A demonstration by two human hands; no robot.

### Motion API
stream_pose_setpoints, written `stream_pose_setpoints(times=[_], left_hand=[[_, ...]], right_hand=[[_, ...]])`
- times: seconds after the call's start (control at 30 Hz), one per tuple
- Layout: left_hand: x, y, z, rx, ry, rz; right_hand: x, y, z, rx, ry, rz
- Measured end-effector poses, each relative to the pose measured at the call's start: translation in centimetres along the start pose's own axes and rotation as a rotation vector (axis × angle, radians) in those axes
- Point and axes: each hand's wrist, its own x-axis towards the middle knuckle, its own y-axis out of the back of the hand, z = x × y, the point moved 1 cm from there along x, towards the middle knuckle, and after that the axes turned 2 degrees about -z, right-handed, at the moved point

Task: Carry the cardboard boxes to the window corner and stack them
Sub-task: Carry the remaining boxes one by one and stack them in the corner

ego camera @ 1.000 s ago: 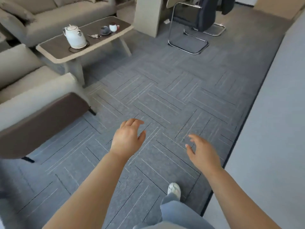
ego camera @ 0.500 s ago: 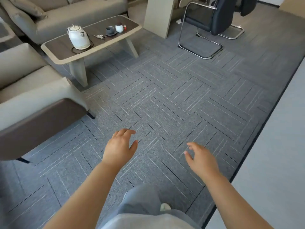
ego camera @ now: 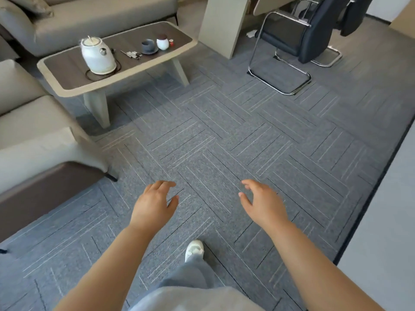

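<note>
Grey carpet below relaxed left hand, right hand

We have a single wide-angle view, worn on the head and facing forward and steeply down over the grey carpet. The left hand and right hand sit close, just below centre, with the forearms entering from the bottom edge. The table lies farther off at upper left, and a black chair at upper right.
</note>
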Motion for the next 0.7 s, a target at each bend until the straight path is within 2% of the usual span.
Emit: stream_pose_setpoints(times=[0.2,0.43,0.7], left_hand=[[12.9,2.4,2.9,0.006,-0.137,-0.025],[26.3,3.3,8.5,-0.004,-0.243,0.002],[42.0,1.9,12.5,0.037,-0.224,-0.023]], right_hand=[[7.5,1.8,1.8,0.018,-0.129,-0.004],[14.2,4.1,7.7,0.059,-0.339,0.001],[31.5,8.9,12.9,0.075,-0.318,0.024]])
